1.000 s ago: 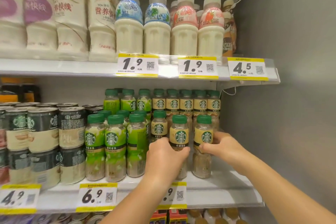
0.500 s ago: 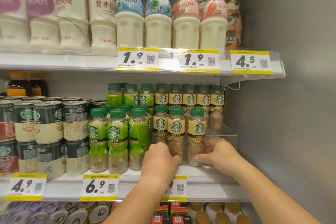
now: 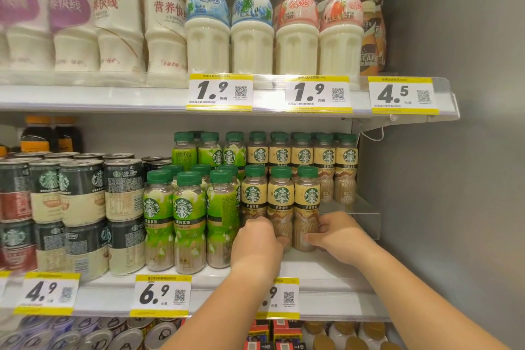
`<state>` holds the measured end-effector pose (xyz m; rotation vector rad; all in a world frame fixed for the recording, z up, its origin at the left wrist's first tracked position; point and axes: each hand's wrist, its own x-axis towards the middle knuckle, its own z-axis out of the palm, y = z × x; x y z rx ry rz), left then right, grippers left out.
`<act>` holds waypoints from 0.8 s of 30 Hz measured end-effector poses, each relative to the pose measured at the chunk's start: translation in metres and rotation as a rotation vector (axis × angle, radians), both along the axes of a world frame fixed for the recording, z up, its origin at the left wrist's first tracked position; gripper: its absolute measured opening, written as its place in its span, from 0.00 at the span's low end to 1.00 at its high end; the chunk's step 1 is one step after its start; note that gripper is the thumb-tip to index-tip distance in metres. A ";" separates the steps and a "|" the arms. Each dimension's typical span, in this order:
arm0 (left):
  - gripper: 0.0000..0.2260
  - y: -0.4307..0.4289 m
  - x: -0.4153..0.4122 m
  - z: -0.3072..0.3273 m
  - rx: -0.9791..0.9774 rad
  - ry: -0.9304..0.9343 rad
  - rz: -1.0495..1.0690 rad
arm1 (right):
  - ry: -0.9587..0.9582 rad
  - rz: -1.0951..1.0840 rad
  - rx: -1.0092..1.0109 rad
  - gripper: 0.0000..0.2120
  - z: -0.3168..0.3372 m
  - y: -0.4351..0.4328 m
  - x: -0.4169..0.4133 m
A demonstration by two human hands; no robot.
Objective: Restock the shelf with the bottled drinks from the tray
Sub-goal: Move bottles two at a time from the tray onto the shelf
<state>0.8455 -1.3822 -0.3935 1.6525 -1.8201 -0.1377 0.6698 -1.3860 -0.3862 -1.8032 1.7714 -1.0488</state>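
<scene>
Three yellow-labelled bottles are lined up at the front of the middle shelf [image 3: 326,273], green caps up, all upright. The left hand [image 3: 257,243] is wrapped around the lower body of the left bottle [image 3: 253,193], and its thumb tip is pressed against the base of the middle bottle [image 3: 280,202]. The right hand [image 3: 339,233] is curled around the lower part of the right bottle [image 3: 306,199], fingers closed on its side and base. All three bottles are set touching one another, with their bottoms on the shelf surface. Just to their left, the green-labelled bottles [image 3: 189,213] are packed in a tight row, touching the left bottle. Behind, a further row of yellow-labelled bottles [image 3: 302,156] is seen, raised higher toward the back. A clear plastic divider [image 3: 366,216] is seen to the right of the right hand, near the grey side wall [image 3: 454,179]. Stacked cans [image 3: 82,216] are held at the shelf's left part. Yellow-edged price tags [image 3: 160,295] are clipped along the shelf's front edge, one partly hidden by the left forearm. White milky bottles [image 3: 252,37] are ranged along the upper shelf.
</scene>
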 end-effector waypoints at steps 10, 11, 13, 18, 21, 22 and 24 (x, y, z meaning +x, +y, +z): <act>0.15 -0.004 0.002 0.001 -0.027 -0.096 0.006 | 0.094 -0.047 0.019 0.15 0.001 0.000 0.000; 0.15 -0.003 0.001 0.001 -0.034 -0.109 0.001 | 0.108 -0.054 0.015 0.15 0.001 0.001 0.001; 0.13 0.000 0.001 0.001 -0.039 -0.134 -0.013 | 0.124 -0.073 0.015 0.16 -0.001 0.002 0.000; 0.09 0.011 0.008 0.010 -0.008 -0.229 -0.095 | 0.282 -0.122 0.068 0.30 -0.002 0.018 -0.003; 0.11 0.023 0.021 0.012 -0.090 -0.390 -0.161 | 0.495 -0.162 0.047 0.40 0.003 0.041 -0.007; 0.12 0.028 0.027 0.010 -0.121 -0.433 -0.190 | 0.590 -0.161 0.031 0.40 0.006 0.049 -0.008; 0.18 0.036 0.040 0.006 -0.119 -0.506 -0.264 | 0.781 -0.143 0.017 0.42 0.009 0.067 -0.007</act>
